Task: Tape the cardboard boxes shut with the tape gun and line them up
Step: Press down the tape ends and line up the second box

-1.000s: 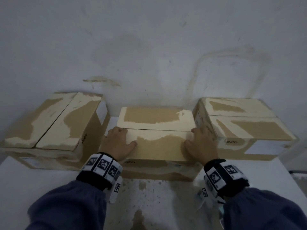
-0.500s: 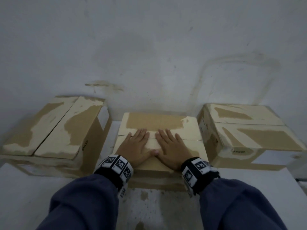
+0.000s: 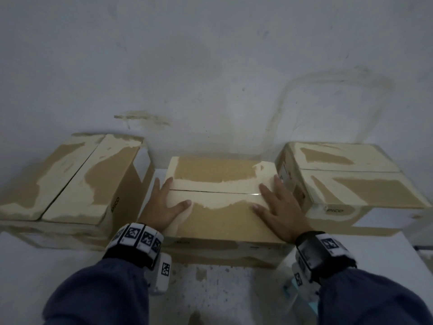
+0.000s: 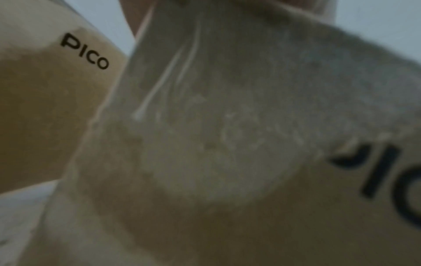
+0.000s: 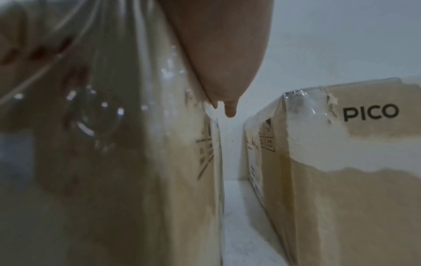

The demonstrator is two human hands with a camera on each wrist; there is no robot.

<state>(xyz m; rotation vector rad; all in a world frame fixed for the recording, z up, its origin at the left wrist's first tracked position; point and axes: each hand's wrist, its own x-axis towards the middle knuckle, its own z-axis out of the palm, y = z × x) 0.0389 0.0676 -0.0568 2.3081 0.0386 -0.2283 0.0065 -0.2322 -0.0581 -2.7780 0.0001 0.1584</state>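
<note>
Three cardboard boxes stand in a row against the wall. The middle box (image 3: 220, 221) has its two top flaps closed, with a thin seam running left to right. My left hand (image 3: 164, 205) lies flat on its left end, fingers straight, thumb spread onto the near flap. My right hand (image 3: 277, 207) lies flat on the right end, fingers straight across the seam. The left box (image 3: 70, 184) and the right box (image 3: 351, 181) stand closed on either side. In the wrist views the middle box's front (image 4: 205, 144) and the gap between the middle and right box (image 5: 341, 162) show close up. No tape gun is in view.
The boxes rest on a white table (image 3: 234, 292) with brown stains near its front. A stained grey wall (image 3: 210, 66) rises directly behind them. Narrow gaps separate the boxes. The table's right edge (image 3: 417, 249) lies just past the right box.
Both hands slid outward along the middle box's top, from side by side at the centre to its left and right ends, staying flat.
</note>
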